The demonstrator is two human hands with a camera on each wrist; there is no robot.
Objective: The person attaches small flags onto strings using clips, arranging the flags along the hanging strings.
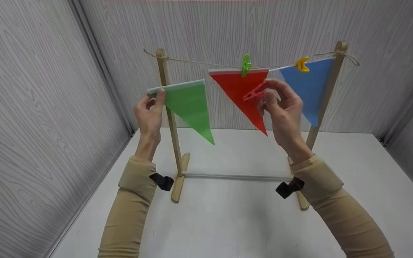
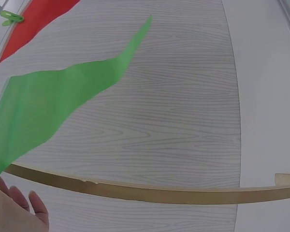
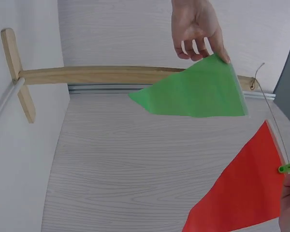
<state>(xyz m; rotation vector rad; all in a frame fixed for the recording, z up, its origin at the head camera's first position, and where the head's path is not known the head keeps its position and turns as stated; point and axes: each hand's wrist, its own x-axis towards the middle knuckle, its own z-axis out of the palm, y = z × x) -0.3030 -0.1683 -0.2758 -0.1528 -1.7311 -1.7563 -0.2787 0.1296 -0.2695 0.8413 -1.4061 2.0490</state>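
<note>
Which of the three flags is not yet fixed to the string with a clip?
The green flag. The left hand holds it by its top corner, below the string, while the red flag and blue flag each hang from a clip.

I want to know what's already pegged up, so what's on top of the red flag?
A green peg sits on the red flag, clipping its top edge to the string. The right hand holds a red peg in front, covering part of the flag.

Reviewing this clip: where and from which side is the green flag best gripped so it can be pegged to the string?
Probably the green flag by its stiffer white top hem, pinched at the left corner from the left, as the left hand does. That leaves the hem's middle free for the red peg.
</note>
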